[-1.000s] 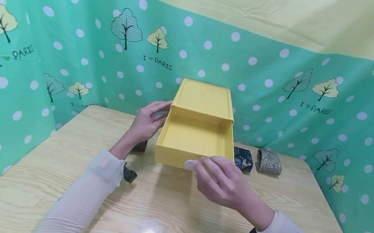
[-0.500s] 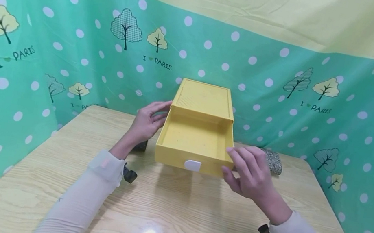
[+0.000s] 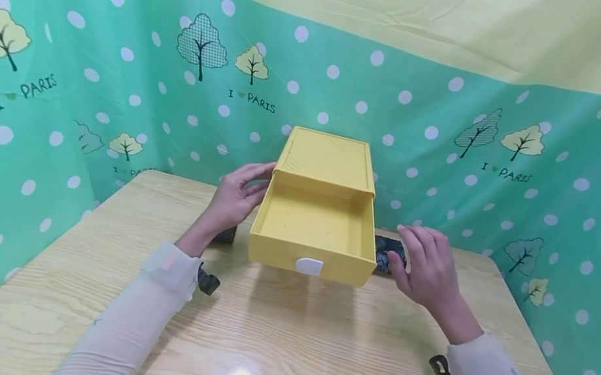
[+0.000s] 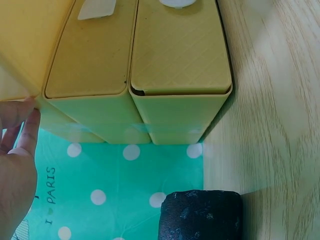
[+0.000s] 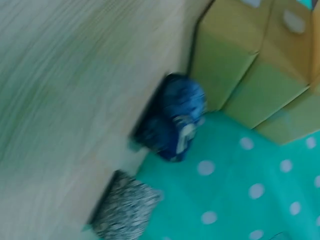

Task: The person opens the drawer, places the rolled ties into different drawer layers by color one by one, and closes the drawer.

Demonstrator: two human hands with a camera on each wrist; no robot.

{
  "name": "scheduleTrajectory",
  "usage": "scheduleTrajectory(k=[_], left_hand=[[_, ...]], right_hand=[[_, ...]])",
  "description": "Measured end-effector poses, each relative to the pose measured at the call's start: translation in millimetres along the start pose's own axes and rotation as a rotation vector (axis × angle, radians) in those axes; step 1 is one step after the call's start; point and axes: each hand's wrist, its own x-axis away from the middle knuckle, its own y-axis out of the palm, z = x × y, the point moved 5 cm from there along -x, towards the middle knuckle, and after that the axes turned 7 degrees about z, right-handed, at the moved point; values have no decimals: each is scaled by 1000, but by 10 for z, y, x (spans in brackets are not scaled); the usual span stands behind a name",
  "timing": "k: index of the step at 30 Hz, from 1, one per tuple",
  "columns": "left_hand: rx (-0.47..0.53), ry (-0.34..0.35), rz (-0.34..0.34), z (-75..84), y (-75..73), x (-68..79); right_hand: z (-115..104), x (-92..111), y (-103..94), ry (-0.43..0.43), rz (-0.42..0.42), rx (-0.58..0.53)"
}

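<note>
A yellow drawer unit [image 3: 332, 158] stands at the back of the table, its top drawer [image 3: 274, 251] pulled out, with a white handle [image 3: 309, 266] on the front. My left hand [image 3: 235, 200] rests against the unit's left side, fingers extended. To the right of the drawer, my right hand [image 3: 428, 272] is raised with loosely bent fingers and holds nothing. Nearest to it is a dark blue patterned cloth roll [image 5: 172, 117], partly covered by that hand in the head view. Beyond that roll lies a grey speckled roll [image 5: 127, 207], hidden behind the right hand in the head view.
Lower drawers [image 4: 182, 50] of the unit are closed. A dark roll [image 4: 202, 215] lies on the table left of the unit, below my left wrist. A green dotted curtain [image 3: 365, 85] hangs close behind the wooden table [image 3: 274, 342].
My right hand has let go of the white handle and moved right, past the drawer's front corner, to beside the dark blue roll. The left hand and drawer have stayed in place.
</note>
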Motion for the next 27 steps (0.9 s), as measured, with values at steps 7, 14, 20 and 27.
scheduleTrajectory(k=[7, 14, 20, 27], left_hand=[[2, 6, -2, 5, 5, 10], [7, -11, 0, 8, 12, 10], [4, -12, 1, 17, 12, 3], [4, -19, 2, 25, 7, 6]], right_hand=[[307, 331, 95, 81, -165, 14], [510, 563, 213, 211, -432, 45], [614, 700, 334, 271, -646, 59], [670, 877, 455, 346, -896, 63]])
